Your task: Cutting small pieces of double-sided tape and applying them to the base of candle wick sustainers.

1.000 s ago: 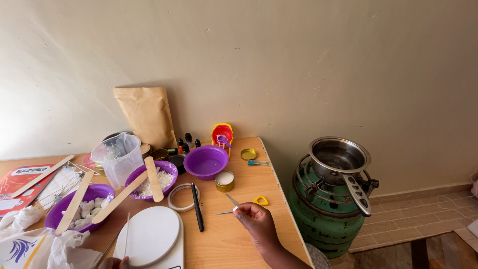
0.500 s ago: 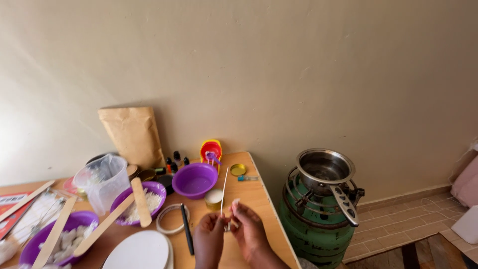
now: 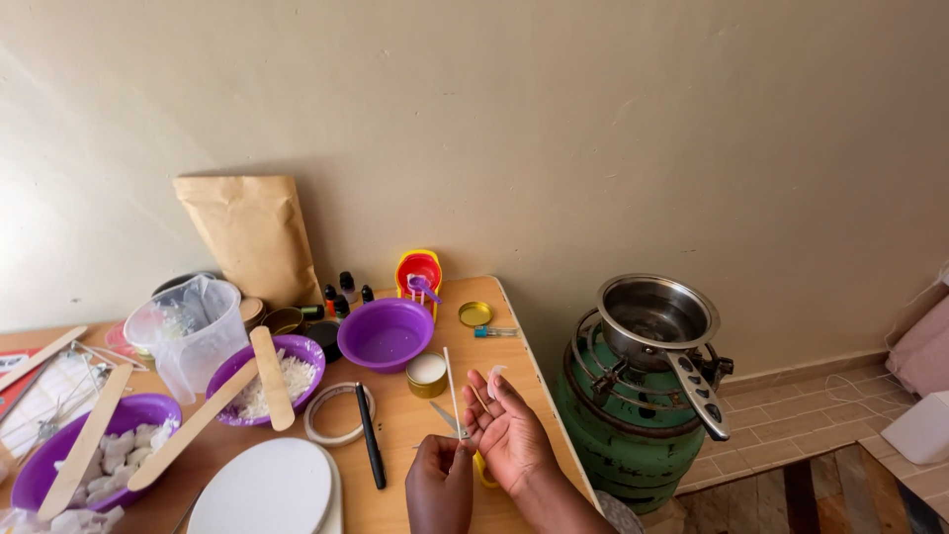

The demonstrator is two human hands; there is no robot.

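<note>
A cluttered wooden table (image 3: 514,326) meets a beige wall; left hand (image 3: 440,485) pinches a wick (image 3: 452,391), right hand (image 3: 514,430) open beside it, purple bowl (image 3: 386,334) beyond.

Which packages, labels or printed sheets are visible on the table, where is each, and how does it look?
Brown paper pouch: stands upright against the wall at the back of the table, tall, plain tan, no label in view.
Printed sheet: lies flat at the far left edge, red and white, mostly cut off.
Small dropper bottles: stand beside the pouch, dark caps; labels too small to tell.
</note>
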